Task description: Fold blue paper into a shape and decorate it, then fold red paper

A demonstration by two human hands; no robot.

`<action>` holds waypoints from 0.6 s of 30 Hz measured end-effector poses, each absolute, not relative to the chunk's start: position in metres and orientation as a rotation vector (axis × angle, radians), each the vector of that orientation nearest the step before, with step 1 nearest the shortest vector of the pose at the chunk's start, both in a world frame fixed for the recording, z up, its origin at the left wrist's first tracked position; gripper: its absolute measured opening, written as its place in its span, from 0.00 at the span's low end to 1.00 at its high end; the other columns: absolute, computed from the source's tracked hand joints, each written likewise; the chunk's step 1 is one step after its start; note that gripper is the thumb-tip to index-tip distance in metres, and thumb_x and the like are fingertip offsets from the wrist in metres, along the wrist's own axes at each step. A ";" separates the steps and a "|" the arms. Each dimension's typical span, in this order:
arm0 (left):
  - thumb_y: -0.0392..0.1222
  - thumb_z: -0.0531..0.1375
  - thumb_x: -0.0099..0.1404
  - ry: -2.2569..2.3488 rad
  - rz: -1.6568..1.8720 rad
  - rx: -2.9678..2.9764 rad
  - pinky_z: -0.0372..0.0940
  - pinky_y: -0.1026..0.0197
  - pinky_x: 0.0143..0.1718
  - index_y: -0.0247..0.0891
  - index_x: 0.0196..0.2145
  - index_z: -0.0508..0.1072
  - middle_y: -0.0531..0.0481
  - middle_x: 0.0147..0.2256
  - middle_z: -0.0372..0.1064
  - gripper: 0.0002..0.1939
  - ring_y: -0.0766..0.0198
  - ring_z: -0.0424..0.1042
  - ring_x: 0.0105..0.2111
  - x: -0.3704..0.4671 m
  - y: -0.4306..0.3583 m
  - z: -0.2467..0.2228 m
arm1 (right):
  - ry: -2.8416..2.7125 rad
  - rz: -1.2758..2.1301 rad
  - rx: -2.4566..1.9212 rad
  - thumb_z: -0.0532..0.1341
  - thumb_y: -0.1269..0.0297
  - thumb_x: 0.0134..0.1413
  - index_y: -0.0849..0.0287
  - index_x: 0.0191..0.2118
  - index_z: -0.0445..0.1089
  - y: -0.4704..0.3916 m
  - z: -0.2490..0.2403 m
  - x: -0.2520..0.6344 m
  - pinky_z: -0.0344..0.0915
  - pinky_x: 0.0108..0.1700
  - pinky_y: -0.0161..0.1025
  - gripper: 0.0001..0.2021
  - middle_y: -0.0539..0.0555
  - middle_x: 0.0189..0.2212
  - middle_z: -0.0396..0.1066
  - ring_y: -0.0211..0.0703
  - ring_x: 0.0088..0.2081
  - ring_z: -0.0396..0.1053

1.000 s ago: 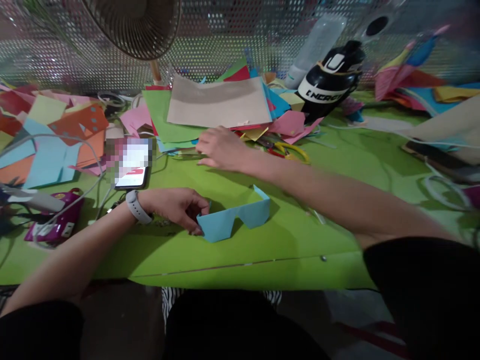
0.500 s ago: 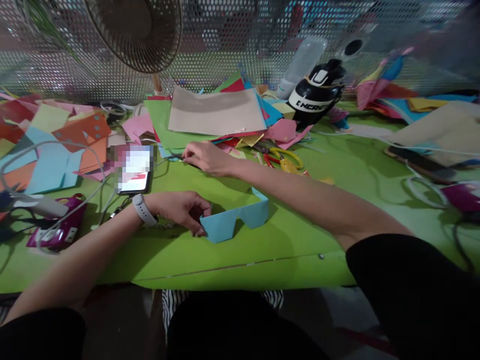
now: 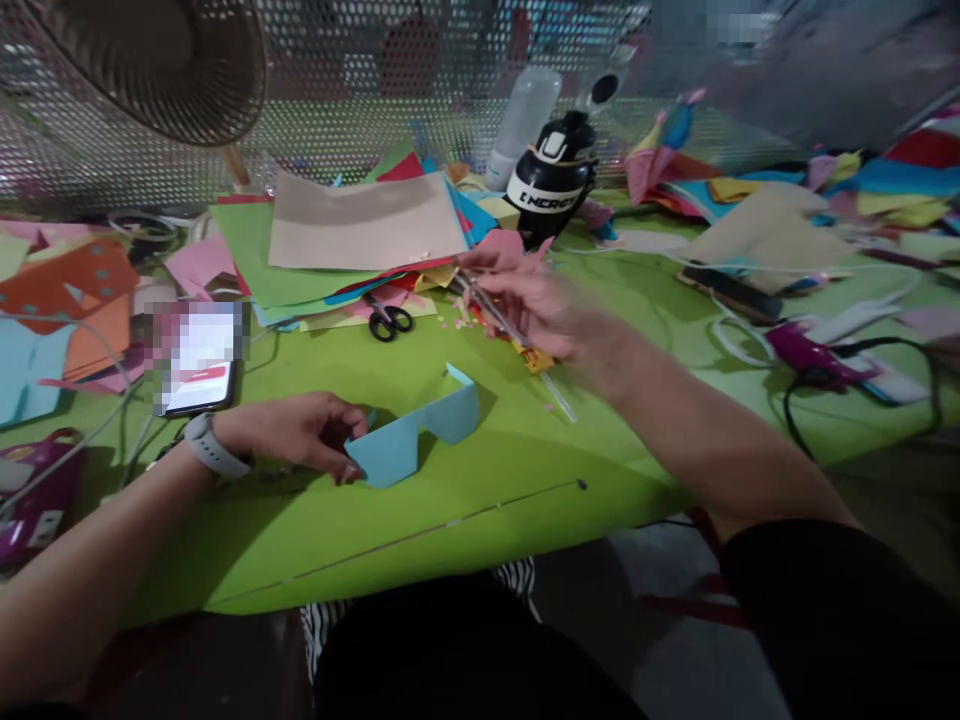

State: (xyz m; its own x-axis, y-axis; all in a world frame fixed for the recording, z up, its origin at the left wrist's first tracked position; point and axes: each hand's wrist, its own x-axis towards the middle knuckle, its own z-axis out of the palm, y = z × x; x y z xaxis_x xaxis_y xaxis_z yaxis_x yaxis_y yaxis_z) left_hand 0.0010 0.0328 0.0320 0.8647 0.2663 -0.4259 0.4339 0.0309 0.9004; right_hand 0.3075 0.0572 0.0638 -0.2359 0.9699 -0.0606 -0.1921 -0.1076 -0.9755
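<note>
The left hand (image 3: 304, 435) has its fingers pinching one end of the light-blue folded-paper glasses (image 3: 394, 450) on the green surface (image 3: 517, 450); too firm a pinch could crease them. The right hand (image 3: 559, 310) is blurred at a thin translucent stick (image 3: 510, 322); whether its fingers grip is unclear. The black bottle's (image 3: 551, 185) white band seems to read "ENERGY".

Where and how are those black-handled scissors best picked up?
Probably by the finger loops of the scissors, from the person's near side: the loops face that way on the green table, while the blades point toward the paper pile.
</note>
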 end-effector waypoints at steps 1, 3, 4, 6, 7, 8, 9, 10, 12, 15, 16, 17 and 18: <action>0.43 0.68 0.61 0.571 -0.146 1.576 0.65 0.68 0.30 0.34 0.35 0.73 0.51 0.30 0.76 0.10 0.67 0.73 0.29 0.001 0.033 0.033 | -1.150 1.505 -0.977 0.63 0.68 0.51 0.52 0.42 0.72 0.055 0.067 0.315 0.72 0.24 0.32 0.11 0.45 0.28 0.75 0.35 0.26 0.73; 0.43 0.67 0.62 0.569 -0.157 1.602 0.64 0.68 0.30 0.34 0.35 0.73 0.51 0.29 0.75 0.10 0.67 0.72 0.28 0.001 0.035 0.035 | -1.087 1.441 -0.914 0.61 0.67 0.53 0.51 0.40 0.72 0.052 0.073 0.326 0.76 0.33 0.34 0.08 0.44 0.31 0.77 0.36 0.32 0.76; 0.44 0.67 0.62 0.571 -0.160 1.615 0.64 0.68 0.29 0.35 0.35 0.73 0.52 0.29 0.75 0.10 0.67 0.71 0.28 0.001 0.035 0.035 | -1.065 1.397 -0.880 0.61 0.67 0.53 0.50 0.39 0.72 0.051 0.074 0.329 0.76 0.37 0.36 0.08 0.43 0.33 0.77 0.36 0.36 0.77; 0.45 0.67 0.62 0.585 -0.168 1.653 0.63 0.68 0.28 0.35 0.35 0.74 0.52 0.29 0.74 0.10 0.67 0.70 0.27 0.001 0.036 0.037 | -1.071 1.293 -0.853 0.63 0.66 0.52 0.48 0.38 0.71 0.052 0.072 0.332 0.76 0.41 0.37 0.07 0.42 0.36 0.77 0.38 0.42 0.77; 0.45 0.66 0.62 0.595 -0.172 1.678 0.62 0.68 0.27 0.34 0.35 0.74 0.52 0.28 0.73 0.11 0.67 0.69 0.27 0.001 0.037 0.038 | -1.093 1.241 -0.862 0.65 0.63 0.52 0.48 0.38 0.71 0.053 0.069 0.332 0.76 0.41 0.37 0.07 0.42 0.36 0.77 0.38 0.43 0.77; 0.45 0.66 0.62 0.609 -0.172 1.704 0.62 0.67 0.27 0.34 0.35 0.74 0.52 0.28 0.73 0.11 0.67 0.69 0.27 0.000 0.038 0.038 | -1.122 1.190 -0.881 0.66 0.60 0.51 0.47 0.38 0.71 0.055 0.065 0.332 0.75 0.39 0.37 0.07 0.43 0.35 0.77 0.39 0.41 0.77; 0.45 0.66 0.63 0.621 -0.167 1.726 0.62 0.67 0.27 0.34 0.35 0.74 0.51 0.28 0.73 0.11 0.67 0.69 0.27 0.000 0.038 0.039 | -1.159 1.145 -0.906 0.68 0.56 0.51 0.48 0.37 0.71 0.057 0.060 0.332 0.74 0.35 0.36 0.09 0.44 0.33 0.77 0.40 0.38 0.77; 0.45 0.66 0.63 0.630 -0.159 1.742 0.62 0.67 0.28 0.33 0.35 0.74 0.50 0.28 0.73 0.11 0.66 0.69 0.28 0.000 0.039 0.039 | -1.201 1.102 -0.932 0.68 0.52 0.51 0.48 0.37 0.71 0.059 0.055 0.332 0.73 0.31 0.35 0.11 0.45 0.30 0.76 0.39 0.34 0.77; 0.45 0.65 0.64 0.654 -0.129 1.762 0.64 0.66 0.30 0.32 0.35 0.74 0.48 0.29 0.74 0.11 0.65 0.70 0.29 -0.001 0.041 0.040 | -1.304 0.993 -0.978 0.65 0.45 0.53 0.50 0.35 0.72 0.061 0.046 0.333 0.67 0.23 0.33 0.14 0.46 0.24 0.73 0.36 0.25 0.72; 0.44 0.65 0.64 0.670 -0.081 1.781 0.64 0.66 0.29 0.32 0.35 0.75 0.47 0.29 0.74 0.10 0.66 0.69 0.28 -0.001 0.043 0.039 | -1.420 0.840 -1.032 0.65 0.44 0.54 0.52 0.33 0.76 0.061 0.038 0.338 0.63 0.20 0.32 0.16 0.47 0.24 0.73 0.32 0.21 0.66; 0.44 0.65 0.64 0.668 -0.071 1.783 0.64 0.66 0.28 0.32 0.34 0.75 0.48 0.29 0.74 0.10 0.66 0.69 0.27 -0.001 0.044 0.038 | -1.448 0.813 -1.048 0.66 0.45 0.53 0.53 0.33 0.77 0.061 0.037 0.340 0.64 0.21 0.32 0.15 0.48 0.25 0.73 0.32 0.21 0.67; 0.43 0.65 0.64 0.664 -0.066 1.783 0.64 0.66 0.28 0.32 0.34 0.75 0.48 0.28 0.74 0.10 0.66 0.69 0.27 -0.001 0.044 0.037 | -1.478 0.797 -1.066 0.67 0.47 0.53 0.53 0.33 0.78 0.061 0.035 0.342 0.66 0.23 0.33 0.14 0.49 0.26 0.74 0.33 0.23 0.69; 0.43 0.65 0.64 0.659 -0.064 1.783 0.64 0.67 0.28 0.32 0.34 0.75 0.48 0.28 0.74 0.10 0.67 0.69 0.27 -0.001 0.045 0.037 | -1.515 0.784 -1.091 0.67 0.49 0.53 0.54 0.34 0.78 0.061 0.034 0.344 0.68 0.25 0.34 0.13 0.49 0.27 0.75 0.35 0.24 0.71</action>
